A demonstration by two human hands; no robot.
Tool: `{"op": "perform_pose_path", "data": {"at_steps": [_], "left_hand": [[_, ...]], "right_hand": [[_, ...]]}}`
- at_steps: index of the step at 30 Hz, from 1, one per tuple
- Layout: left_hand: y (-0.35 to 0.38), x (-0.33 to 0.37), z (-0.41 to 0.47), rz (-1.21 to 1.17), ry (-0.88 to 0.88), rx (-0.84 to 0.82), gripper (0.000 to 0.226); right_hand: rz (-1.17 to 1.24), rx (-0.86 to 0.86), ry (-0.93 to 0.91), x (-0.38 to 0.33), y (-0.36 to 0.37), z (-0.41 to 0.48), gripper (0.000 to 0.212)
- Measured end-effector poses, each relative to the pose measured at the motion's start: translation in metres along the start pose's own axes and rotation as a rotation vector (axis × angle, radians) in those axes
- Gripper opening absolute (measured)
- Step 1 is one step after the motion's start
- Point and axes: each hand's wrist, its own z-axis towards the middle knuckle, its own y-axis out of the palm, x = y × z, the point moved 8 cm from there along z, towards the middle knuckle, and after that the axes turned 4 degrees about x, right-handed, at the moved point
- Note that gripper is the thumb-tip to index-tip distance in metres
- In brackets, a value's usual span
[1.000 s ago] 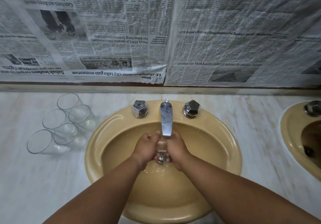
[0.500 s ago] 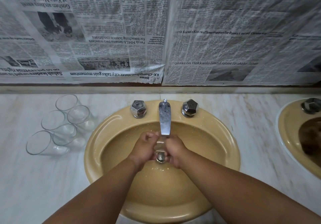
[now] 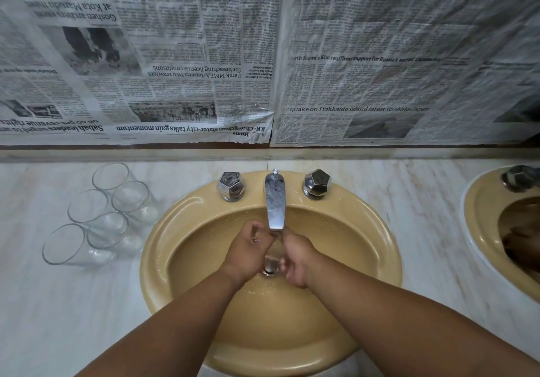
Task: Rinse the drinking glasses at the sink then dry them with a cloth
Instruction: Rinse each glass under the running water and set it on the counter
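I read this as early in the rinsing step. My left hand (image 3: 248, 248) and right hand (image 3: 295, 256) are together low in the sink (image 3: 163, 248), right under the tap (image 3: 274, 201) and above the drain (image 3: 270, 267), with the fingers (image 3: 257, 230) of both curled inward toward each other. There is a clear glint between them that could be a glass or only running water. I cannot tell which, so I cannot say what the fingers hold. Five drinking glasses (image 3: 108, 229) stand bunched on the surface (image 3: 58, 318) toward its back left, just beside the sink's left rim. No hand touches them, and I cannot tell wet from dry on them. No cloth shows anywhere, so by my judgement most of the rinsing and all of the drying remain.
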Motion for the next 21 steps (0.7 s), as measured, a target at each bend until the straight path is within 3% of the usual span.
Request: {"op": "perform_pose_path", "data": {"at_steps": [2,4,6,9,11,13,14,15,18,20,21], "left_hand": [[-0.002,-0.005,0.001,-0.019,-0.138,0.009,0.019],[-0.002,-0.027,-0.002,-0.174,-0.475,-0.033,0.03],[-0.005,-0.039,-0.006,-0.225,-0.644,-0.056,0.035],[-0.01,-0.046,-0.004,-0.264,-0.663,-0.016,0.039],[-0.009,-0.042,-0.005,-0.325,-0.631,-0.048,0.037],[-0.006,-0.034,-0.007,-0.388,-0.58,-0.113,0.037],[-0.006,-0.033,-0.006,-0.421,-0.568,-0.135,0.036],[-0.006,-0.033,-0.006,-0.464,-0.577,-0.147,0.035],[-0.005,-0.032,-0.01,-0.574,-0.671,-0.143,0.04],[-0.002,-0.032,-0.009,-0.533,-0.686,-0.132,0.037],[-0.002,-0.03,-0.008,-0.505,-0.66,-0.121,0.029]], "right_hand": [[-0.105,-0.022,-0.14,-0.005,0.002,0.005,0.033],[-0.195,-0.002,-0.407,-0.017,0.004,0.006,0.04],[-0.304,0.066,-0.556,-0.024,0.006,-0.001,0.047],[-0.639,0.327,-0.682,-0.026,0.0,-0.015,0.045],[-0.549,0.137,-0.622,-0.019,0.009,-0.013,0.031],[-0.36,-0.149,-0.386,-0.004,0.021,-0.014,0.032],[-0.362,-0.224,-0.368,-0.003,0.023,-0.017,0.034],[-0.441,-0.25,-0.444,-0.008,0.023,-0.018,0.037],[-0.906,-0.19,-0.941,-0.026,0.023,-0.026,0.045],[-0.962,-0.174,-0.997,-0.026,0.021,-0.03,0.045],[-0.843,-0.181,-0.914,-0.024,0.021,-0.028,0.049]]}}
